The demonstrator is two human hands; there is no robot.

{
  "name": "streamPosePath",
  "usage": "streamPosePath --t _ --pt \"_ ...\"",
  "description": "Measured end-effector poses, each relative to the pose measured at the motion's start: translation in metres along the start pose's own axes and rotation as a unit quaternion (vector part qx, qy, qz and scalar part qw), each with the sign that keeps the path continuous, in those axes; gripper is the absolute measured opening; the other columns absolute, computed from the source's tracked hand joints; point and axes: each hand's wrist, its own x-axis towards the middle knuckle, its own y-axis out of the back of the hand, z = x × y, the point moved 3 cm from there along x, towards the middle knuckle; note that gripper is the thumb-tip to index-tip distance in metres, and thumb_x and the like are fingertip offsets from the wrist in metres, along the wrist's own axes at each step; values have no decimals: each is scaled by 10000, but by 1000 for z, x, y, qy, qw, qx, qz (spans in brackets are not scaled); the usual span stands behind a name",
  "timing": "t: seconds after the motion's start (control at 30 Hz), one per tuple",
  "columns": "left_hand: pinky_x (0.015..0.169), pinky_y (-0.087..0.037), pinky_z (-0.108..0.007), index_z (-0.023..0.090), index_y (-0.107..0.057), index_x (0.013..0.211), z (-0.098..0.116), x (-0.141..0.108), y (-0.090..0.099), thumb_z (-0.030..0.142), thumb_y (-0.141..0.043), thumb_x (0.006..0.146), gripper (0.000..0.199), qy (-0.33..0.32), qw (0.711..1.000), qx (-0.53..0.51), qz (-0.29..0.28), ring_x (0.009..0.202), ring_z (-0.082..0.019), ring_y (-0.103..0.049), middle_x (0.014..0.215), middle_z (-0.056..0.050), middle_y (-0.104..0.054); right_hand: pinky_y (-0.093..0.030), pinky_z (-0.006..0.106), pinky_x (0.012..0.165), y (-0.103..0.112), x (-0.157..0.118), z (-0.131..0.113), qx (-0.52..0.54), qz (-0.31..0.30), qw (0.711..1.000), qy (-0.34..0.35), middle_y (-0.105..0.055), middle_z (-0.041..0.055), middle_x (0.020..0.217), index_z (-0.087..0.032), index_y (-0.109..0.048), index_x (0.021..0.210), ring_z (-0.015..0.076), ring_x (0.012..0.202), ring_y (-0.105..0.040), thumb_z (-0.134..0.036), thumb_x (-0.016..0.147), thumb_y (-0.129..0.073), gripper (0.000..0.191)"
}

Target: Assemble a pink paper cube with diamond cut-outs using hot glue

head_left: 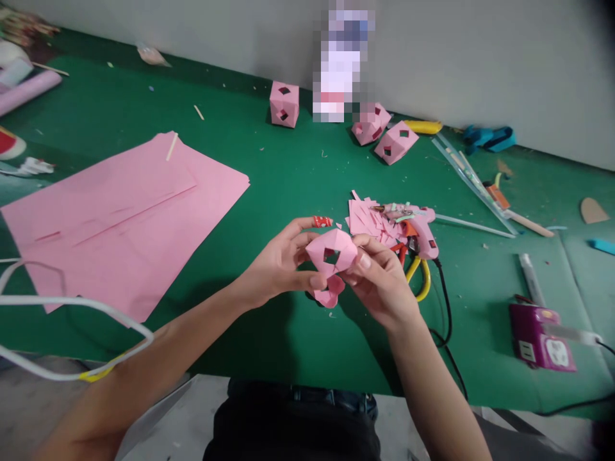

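Observation:
Between my two hands is a folded pink paper shape with diamond cut-outs, held above the green table. My left hand grips its left side, thumb in front and fingers behind; one finger wears a red patterned wrap. Thumb and fingers of my right hand pinch its right edge. A curled pink flap hangs at the lower side of the shape. Just behind my right hand lie pink paper scraps and a pink hot glue gun, with yellow-handled scissors or pliers partly hidden below it.
Pink paper sheets cover the left of the table. Near the wall stand several pink paper cubes and a blurred-out upright object. To the right are a purple power adapter, glue sticks and cords. A white cable loops over my left forearm.

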Motion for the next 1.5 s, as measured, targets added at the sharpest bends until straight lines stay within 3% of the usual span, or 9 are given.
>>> streamPosePath --t 0.07,0.17,0.5,0.87,1.1,1.27,1.5 --pt "908 -544 -294 266 -611 1276 -1 -1 -2 167 -966 626 747 -1 1000 20 -5 1012 -190 -690 1144 -53 -726 -456 194 469 0 1 0 10 11 1000 -3 -595 -63 644 -234 -688 901 70 505 -481 -446 714 -915 363" --pt "897 -559 -302 270 -599 1281 -3 -2 -2 122 -926 671 708 16 1000 13 7 981 -180 -704 1106 -39 -741 -456 188 470 -1 2 0 7 18 1000 -4 -579 -75 630 -244 -664 934 75 516 -497 -426 708 -918 386" --pt "809 -572 -296 235 -629 1270 -6 0 3 171 -939 651 695 78 995 -66 6 952 -209 -712 1032 -57 -729 -476 171 470 -1 1 -4 -3 42 999 32 -594 -76 633 -253 -664 951 78 532 -542 -388 741 -903 346" --pt "839 -581 -285 232 -612 1277 -10 1 4 158 -933 678 684 91 992 -89 -6 966 -187 -705 1052 -47 -717 -555 206 564 -4 0 -7 -25 53 997 56 -649 -58 657 -243 -696 849 85 546 -594 -392 692 -938 325" --pt "833 -591 -275 238 -581 1323 -10 0 3 116 -936 663 759 99 991 -92 -17 832 -139 -692 873 13 -691 -556 200 563 -1 0 -10 -30 56 995 72 -667 -58 648 -239 -699 834 84 551 -616 -367 701 -938 301" --pt "840 -592 -304 241 -580 1331 -10 1 4 159 -946 654 774 101 991 -84 1 956 -196 -703 1040 -44 -705 -576 198 578 -2 -2 -8 -30 42 996 67 -687 -50 665 -234 -703 845 89 570 -650 -354 729 -921 275" --pt "786 -573 -247 252 -613 1312 -9 1 6 163 -941 664 732 87 993 -78 -6 902 -165 -698 994 -22 -700 -591 182 583 -6 -2 -4 -8 20 999 43 -696 -53 656 -230 -694 849 87 576 -672 -344 755 -910 261"
